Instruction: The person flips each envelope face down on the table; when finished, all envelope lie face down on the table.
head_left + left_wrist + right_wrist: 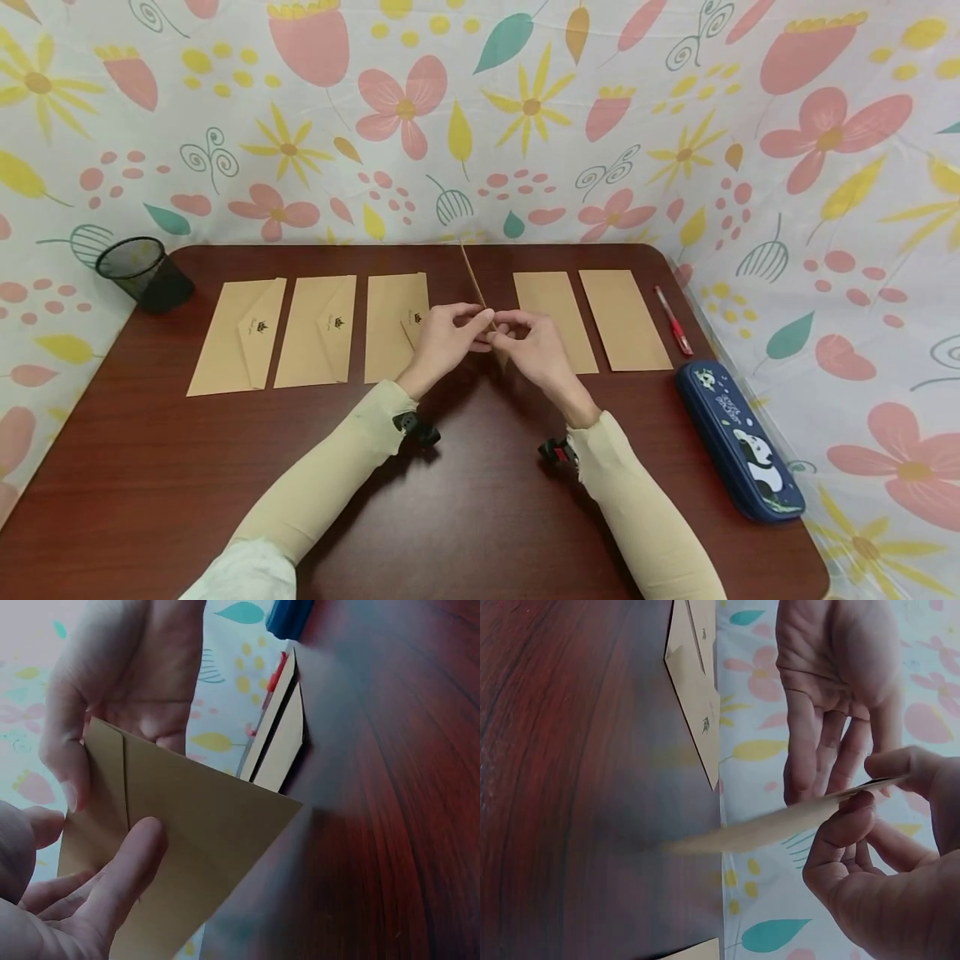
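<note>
A brown paper envelope [471,271] is held up off the table, edge-on in the head view. My left hand [446,340] holds it near its flap; in the left wrist view the envelope's [202,802] broad face shows, with a finger of that hand lying across it. My right hand [536,350] pinches the envelope's edge between thumb and fingers, seen plainly in the right wrist view, where the envelope [772,825] hangs slanted. Both hands meet at the same end of it. Some fingertips are hidden behind the paper.
Three envelopes with crown-printed flaps [257,333] lie in a row at left. Two plain-faced envelopes [624,321] lie at right. Beyond them are a red pen [674,322] and a blue panda pencil case [738,442]. A black mesh pen cup [146,275] stands back left.
</note>
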A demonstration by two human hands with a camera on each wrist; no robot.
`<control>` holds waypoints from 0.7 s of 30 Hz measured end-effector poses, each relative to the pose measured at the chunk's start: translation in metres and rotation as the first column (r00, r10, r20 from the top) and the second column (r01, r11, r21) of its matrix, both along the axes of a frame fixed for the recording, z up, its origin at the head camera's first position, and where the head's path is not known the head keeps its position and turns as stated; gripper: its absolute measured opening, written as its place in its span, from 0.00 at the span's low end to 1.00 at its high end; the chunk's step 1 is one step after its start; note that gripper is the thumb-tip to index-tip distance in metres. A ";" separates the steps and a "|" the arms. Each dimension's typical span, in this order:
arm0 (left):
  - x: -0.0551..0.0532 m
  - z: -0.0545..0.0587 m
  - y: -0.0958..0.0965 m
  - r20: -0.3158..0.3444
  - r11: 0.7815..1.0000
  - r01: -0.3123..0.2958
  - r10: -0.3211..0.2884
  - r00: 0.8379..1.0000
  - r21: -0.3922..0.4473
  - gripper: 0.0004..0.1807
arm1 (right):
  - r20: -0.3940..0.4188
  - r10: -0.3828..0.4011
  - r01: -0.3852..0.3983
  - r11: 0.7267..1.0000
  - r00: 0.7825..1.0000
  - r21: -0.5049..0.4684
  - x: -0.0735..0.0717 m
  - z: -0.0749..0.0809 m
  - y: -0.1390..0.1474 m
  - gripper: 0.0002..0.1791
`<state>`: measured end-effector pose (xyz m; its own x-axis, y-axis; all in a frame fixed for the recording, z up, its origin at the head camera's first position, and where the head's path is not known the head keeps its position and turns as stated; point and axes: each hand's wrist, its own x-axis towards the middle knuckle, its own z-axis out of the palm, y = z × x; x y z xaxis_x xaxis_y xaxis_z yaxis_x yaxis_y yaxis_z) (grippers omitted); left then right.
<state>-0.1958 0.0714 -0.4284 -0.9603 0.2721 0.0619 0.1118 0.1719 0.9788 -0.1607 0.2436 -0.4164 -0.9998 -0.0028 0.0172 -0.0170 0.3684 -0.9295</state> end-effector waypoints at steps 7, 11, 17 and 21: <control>0.002 0.004 -0.001 0.128 0.996 -0.034 0.024 0.991 0.076 0.16 | -0.012 0.058 -0.058 0.998 0.998 0.020 -0.001 -0.003 -0.005 0.19; 0.002 0.005 -0.002 0.212 0.992 -0.063 0.038 0.976 0.114 0.11 | 0.008 0.087 -0.087 0.996 0.996 0.001 -0.001 -0.003 -0.006 0.22; 0.002 0.004 -0.003 0.224 0.989 -0.102 0.076 0.972 0.105 0.20 | 0.029 0.079 -0.079 0.997 0.996 0.022 -0.004 -0.006 -0.005 0.22; 0.001 0.002 -0.006 0.238 0.988 -0.120 0.094 0.967 0.098 0.20 | 0.025 0.005 -0.008 0.994 1.000 0.110 -0.006 -0.010 -0.002 0.21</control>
